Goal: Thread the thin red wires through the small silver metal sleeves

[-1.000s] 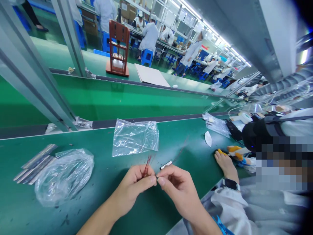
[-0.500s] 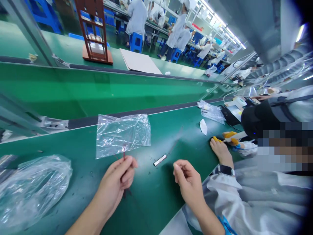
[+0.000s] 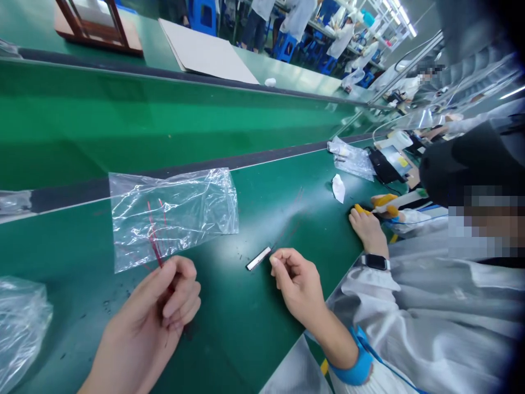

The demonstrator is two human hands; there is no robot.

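Note:
Thin red wires [image 3: 155,241] stick up from my left hand [image 3: 164,301], whose fingers are closed round them. Behind the wires lies a flat clear plastic bag [image 3: 197,205] on the green bench. My right hand [image 3: 293,279] has thumb and index finger pinched together; whatever is between them is too small to make out. Just left of those fingertips rests a small white and black strip [image 3: 258,259], with faint reddish wires running from its upper end across the bench.
A co-worker in a white coat sits at the right, a hand [image 3: 369,232] on the bench beside yellow-tipped tools. A crumpled plastic bag [image 3: 22,328] lies at the left. Scrap of white paper [image 3: 338,188] and a bagged item [image 3: 353,158] lie farther back, before a raised ledge [image 3: 184,131].
The view has shifted. My left hand has moved left and nearer, with the red wires now fanned above it. My right hand is closer to the strip's end.

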